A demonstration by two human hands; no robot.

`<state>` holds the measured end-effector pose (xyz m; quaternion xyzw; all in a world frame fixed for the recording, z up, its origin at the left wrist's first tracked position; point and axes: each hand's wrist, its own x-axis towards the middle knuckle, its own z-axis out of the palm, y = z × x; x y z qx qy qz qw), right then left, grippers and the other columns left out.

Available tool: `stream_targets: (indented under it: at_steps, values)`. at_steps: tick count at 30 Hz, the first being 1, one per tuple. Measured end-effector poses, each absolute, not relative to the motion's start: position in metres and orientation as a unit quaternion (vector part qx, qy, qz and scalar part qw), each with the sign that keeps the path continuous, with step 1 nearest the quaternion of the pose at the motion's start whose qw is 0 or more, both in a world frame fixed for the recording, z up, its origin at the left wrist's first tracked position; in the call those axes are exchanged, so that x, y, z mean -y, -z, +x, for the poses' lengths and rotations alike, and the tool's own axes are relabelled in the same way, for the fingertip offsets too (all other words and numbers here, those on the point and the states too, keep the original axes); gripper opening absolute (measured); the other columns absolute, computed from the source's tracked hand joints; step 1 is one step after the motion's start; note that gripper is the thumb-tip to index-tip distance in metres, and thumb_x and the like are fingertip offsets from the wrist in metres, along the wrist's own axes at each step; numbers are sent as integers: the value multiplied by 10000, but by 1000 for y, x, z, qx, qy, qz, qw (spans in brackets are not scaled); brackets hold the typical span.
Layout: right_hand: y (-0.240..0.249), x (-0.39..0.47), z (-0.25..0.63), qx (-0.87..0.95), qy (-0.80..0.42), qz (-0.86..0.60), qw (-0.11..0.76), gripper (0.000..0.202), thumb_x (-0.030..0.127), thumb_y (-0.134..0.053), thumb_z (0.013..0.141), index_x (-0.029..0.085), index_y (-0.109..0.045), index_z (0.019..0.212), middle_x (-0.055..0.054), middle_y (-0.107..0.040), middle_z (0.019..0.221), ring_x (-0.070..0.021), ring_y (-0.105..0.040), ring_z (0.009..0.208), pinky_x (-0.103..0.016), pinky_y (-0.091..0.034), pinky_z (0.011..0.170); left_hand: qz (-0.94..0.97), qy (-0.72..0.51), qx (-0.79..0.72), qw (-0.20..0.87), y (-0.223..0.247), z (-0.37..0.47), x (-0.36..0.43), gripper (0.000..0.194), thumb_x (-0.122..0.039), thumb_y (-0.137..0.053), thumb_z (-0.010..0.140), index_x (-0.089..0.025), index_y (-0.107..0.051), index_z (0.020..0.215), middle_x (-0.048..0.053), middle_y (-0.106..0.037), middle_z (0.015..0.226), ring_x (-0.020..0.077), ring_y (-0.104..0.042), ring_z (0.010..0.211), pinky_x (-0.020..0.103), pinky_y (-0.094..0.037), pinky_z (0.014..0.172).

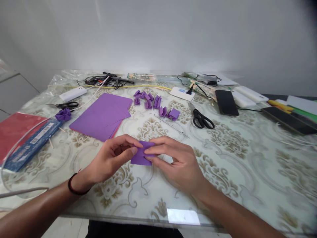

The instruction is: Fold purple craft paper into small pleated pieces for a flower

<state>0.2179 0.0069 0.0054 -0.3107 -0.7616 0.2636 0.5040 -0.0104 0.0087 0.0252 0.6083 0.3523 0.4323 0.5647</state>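
Observation:
Between my two hands, just above the patterned table, is a small purple paper square (141, 160) with a crease across it. My left hand (114, 155) pinches its left edge with thumb and index finger. On its right side, my right hand (173, 158) grips it with the thumb below and fingers on top. Beyond my hands lie several small folded purple paper pieces (156, 101) and a flatter folded piece (174, 114). To the left rests a stack of purple paper sheets (99, 114).
Black-handled scissors (201, 119) and a phone (227, 102) lie at right. A clear ruler (170, 125) sits beyond my hands. A white power strip (182, 93) and cables are at the back. At left are a crumpled purple paper piece (63, 114) and a blue packet (32, 143).

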Motion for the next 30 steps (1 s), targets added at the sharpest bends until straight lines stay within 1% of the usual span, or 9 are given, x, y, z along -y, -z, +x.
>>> stream_targets:
  at_steps: [3,5,10,15,18,22,26,28,30]
  values:
    - [-7,-8,217,731,-299,-329,518,182,97,-798,920,260,-842,987,-49,-816,1028,-216,-778,926,-339,-646,770,639,-416,-345,548,-24,-11,-5,178,-264,-824,945,-208,-773,1105,39,-795,983,155,-713,847,229,-559,730]
    - [-10,-7,216,710,-341,-345,511,119,153,-794,939,261,-843,947,-49,-820,1004,-222,-774,927,-338,-648,746,656,-419,-364,511,-22,-12,-4,146,-282,-816,956,-195,-771,1065,46,-802,974,167,-722,865,245,-561,758]
    - [-16,-4,212,644,-469,-358,487,159,250,-723,984,234,-829,866,-57,-799,944,-196,-758,789,-298,-655,618,657,-420,-399,483,-17,-11,-3,181,-344,-710,1037,-174,-753,990,36,-773,823,134,-654,675,223,-472,583]
    - [-14,-5,211,593,-537,-362,478,155,293,-797,936,208,-789,807,-34,-780,873,-162,-737,692,-291,-629,649,642,-452,-410,464,-18,-8,-1,122,-288,-743,1009,-192,-673,983,-13,-699,747,104,-606,625,194,-429,554]
    - [-11,-6,212,578,-544,-380,475,184,338,-840,908,207,-759,807,-31,-774,872,-172,-739,738,-295,-616,680,632,-459,-412,470,-17,-7,-1,139,-280,-757,997,-203,-648,1036,-9,-733,774,112,-649,654,187,-439,566]
    - [-10,-8,212,560,-571,-399,449,197,387,-826,912,221,-740,975,-4,-740,841,-170,-723,731,-306,-628,692,631,-449,-413,479,-16,-7,-1,141,-292,-736,1012,-204,-662,1094,25,-805,855,133,-707,721,191,-474,599]
    - [-13,-9,212,595,-565,-412,397,210,412,-756,951,210,-770,895,-21,-752,817,-189,-723,760,-326,-620,725,640,-413,-436,480,-19,-6,-3,172,-304,-723,1005,-195,-713,1138,21,-802,807,130,-663,638,200,-460,555]
    - [-15,-9,213,623,-522,-424,398,196,378,-734,963,216,-774,860,-22,-763,809,-197,-719,766,-327,-597,717,652,-370,-455,480,-22,-6,-6,168,-314,-715,999,-187,-766,1095,33,-811,826,143,-669,653,212,-468,562]
    - [-16,-9,215,656,-472,-431,400,175,329,-711,975,224,-775,851,-16,-771,797,-196,-710,759,-323,-570,705,670,-329,-467,474,-24,-7,-8,183,-327,-702,998,-180,-809,985,34,-802,820,144,-656,659,216,-455,563]
